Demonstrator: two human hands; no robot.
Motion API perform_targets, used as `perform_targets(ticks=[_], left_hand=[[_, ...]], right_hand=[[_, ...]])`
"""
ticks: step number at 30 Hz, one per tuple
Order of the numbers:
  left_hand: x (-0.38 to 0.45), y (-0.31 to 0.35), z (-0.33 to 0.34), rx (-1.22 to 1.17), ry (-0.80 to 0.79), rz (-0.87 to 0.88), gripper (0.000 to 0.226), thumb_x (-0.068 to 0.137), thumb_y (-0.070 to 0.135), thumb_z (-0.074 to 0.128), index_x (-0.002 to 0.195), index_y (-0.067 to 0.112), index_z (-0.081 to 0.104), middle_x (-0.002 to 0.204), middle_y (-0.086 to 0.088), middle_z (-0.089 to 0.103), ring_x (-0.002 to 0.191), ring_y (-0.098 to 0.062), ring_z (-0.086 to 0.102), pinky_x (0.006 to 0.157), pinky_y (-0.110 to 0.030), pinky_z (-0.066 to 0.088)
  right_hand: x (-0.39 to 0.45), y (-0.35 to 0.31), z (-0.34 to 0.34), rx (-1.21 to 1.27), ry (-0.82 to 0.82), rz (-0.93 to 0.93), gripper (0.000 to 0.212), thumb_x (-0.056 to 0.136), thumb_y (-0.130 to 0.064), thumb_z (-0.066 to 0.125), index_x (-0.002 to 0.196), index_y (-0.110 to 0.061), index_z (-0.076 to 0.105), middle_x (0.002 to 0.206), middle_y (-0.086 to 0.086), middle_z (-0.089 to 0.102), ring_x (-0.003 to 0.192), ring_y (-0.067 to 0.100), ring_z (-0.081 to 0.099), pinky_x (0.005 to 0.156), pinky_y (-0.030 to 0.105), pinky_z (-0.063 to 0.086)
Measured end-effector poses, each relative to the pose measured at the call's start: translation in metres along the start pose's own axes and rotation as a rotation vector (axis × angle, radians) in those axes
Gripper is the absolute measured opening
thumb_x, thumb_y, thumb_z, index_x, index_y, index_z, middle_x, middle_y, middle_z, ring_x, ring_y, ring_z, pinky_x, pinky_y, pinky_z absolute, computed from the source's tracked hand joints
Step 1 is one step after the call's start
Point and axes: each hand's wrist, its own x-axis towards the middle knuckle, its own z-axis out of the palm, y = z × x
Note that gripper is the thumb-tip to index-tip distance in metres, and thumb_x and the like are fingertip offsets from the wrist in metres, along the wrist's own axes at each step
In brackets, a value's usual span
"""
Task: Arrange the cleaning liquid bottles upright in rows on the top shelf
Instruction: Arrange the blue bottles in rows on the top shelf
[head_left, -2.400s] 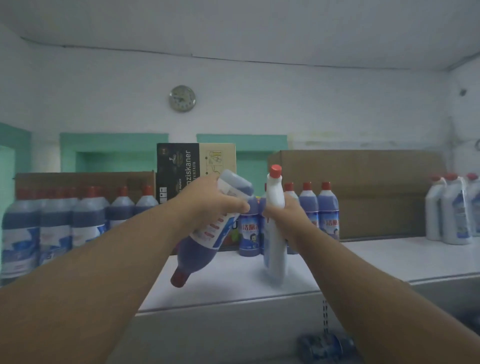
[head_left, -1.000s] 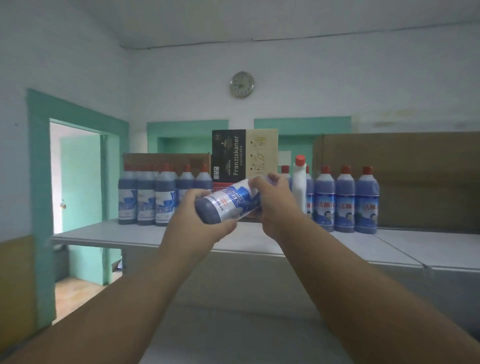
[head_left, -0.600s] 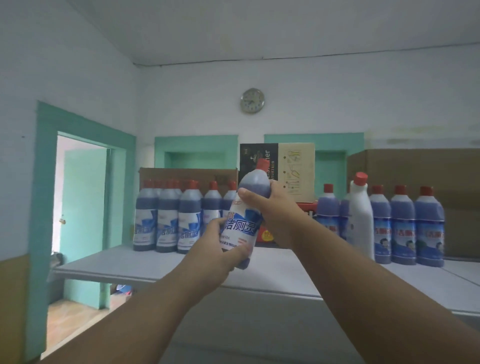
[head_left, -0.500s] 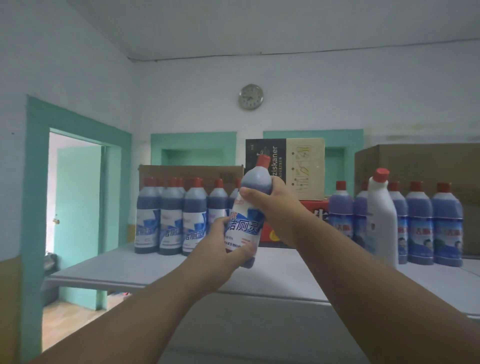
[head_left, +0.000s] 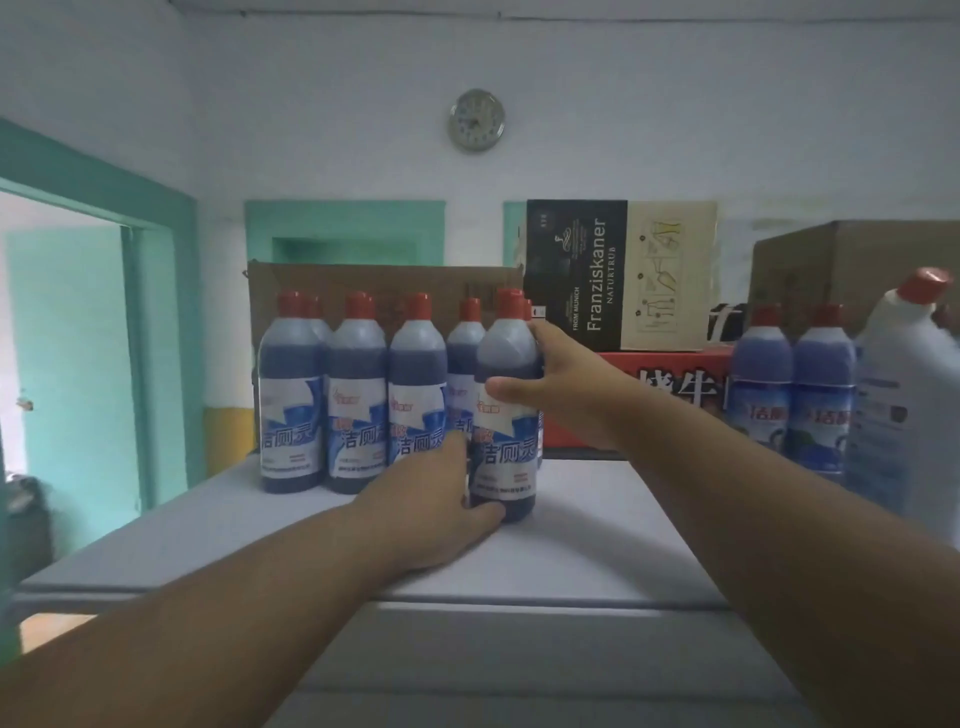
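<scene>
Blue bottle: a red-capped bottle (head_left: 506, 415) of dark blue cleaning liquid is stood upright on the top shelf (head_left: 582, 540), at the right end of the front row
Right hand: the right hand (head_left: 563, 395) is wrapped round the upper body of the bottle, thumb laid across the front of the label, fingers curled behind the shoulder
Left hand: the left hand (head_left: 431, 499) is curled round the base of the same bottle, thumb against its lower front, fingers hidden between it and the neighbouring bottle
Row: three matching blue bottles (head_left: 356, 400) are lined up just to the left, more are seen behind them
Right group: further blue bottles (head_left: 789, 395) and a white bottle (head_left: 906, 400) are stood well apart to the right
Background: a Franziskaner box (head_left: 618, 275) is set on a red carton (head_left: 670, 384); a clock (head_left: 476, 120) is hung on the wall
</scene>
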Motion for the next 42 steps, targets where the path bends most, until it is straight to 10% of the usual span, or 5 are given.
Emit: perform_targets(ticks=[9, 42], left_hand=[[0.009, -0.015, 0.014, 0.219, 0.022, 0.001, 0.044, 0.09, 0.053, 0.05, 0.126, 0.026, 0.053, 0.12, 0.001, 0.058, 0.107, -0.021, 0.054, 0.096, -0.041, 0.051], [-0.003, -0.005, 0.003, 0.138, 0.048, 0.014, 0.022, 0.093, 0.041, 0.056, 0.109, 0.027, 0.053, 0.107, 0.005, 0.056, 0.097, -0.017, 0.055, 0.09, -0.038, 0.052]], right_hand=[[-0.003, 0.027, 0.013, -0.096, 0.008, 0.034, 0.091, 0.065, -0.023, 0.093, 0.137, -0.036, 0.039, 0.121, -0.007, 0.063, 0.108, 0.017, 0.065, 0.081, 0.045, 0.061], [-0.017, 0.018, 0.032, -0.26, 0.296, -0.005, 0.062, 0.081, -0.034, 0.081, 0.129, -0.024, 0.043, 0.112, -0.008, 0.056, 0.099, 0.012, 0.059, 0.068, 0.02, 0.052]])
